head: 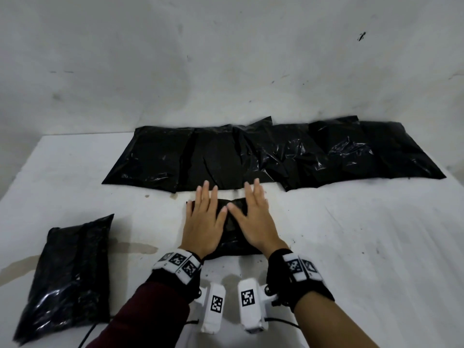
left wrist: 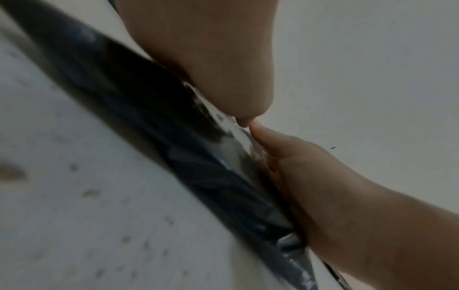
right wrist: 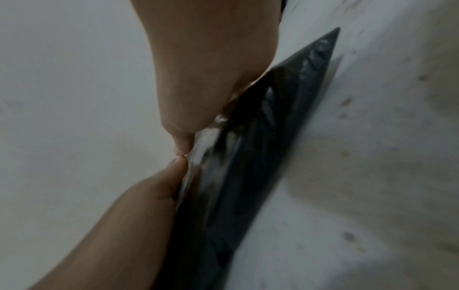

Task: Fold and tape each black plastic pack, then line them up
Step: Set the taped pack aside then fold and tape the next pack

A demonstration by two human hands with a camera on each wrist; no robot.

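A small folded black plastic pack point(head: 232, 232) lies on the white table in front of me. My left hand point(head: 204, 219) and right hand point(head: 252, 217) both lie flat on top of it, fingers straight, thumb tips touching in the middle. The wrist views show the same pack point(left wrist: 188, 149) point(right wrist: 238, 157) edge-on under my left hand point(left wrist: 211, 58) and my right hand point(right wrist: 208, 68). A row of several flat black packs point(head: 271, 151) lies along the far side of the table. One folded black pack point(head: 70, 275) sits at the near left.
The white table point(head: 351, 247) has brown stains at the near left and small dark specks. A grey wall point(head: 226, 59) rises behind the far row. A thin black cable point(head: 86, 335) runs off the near edge by the left pack.
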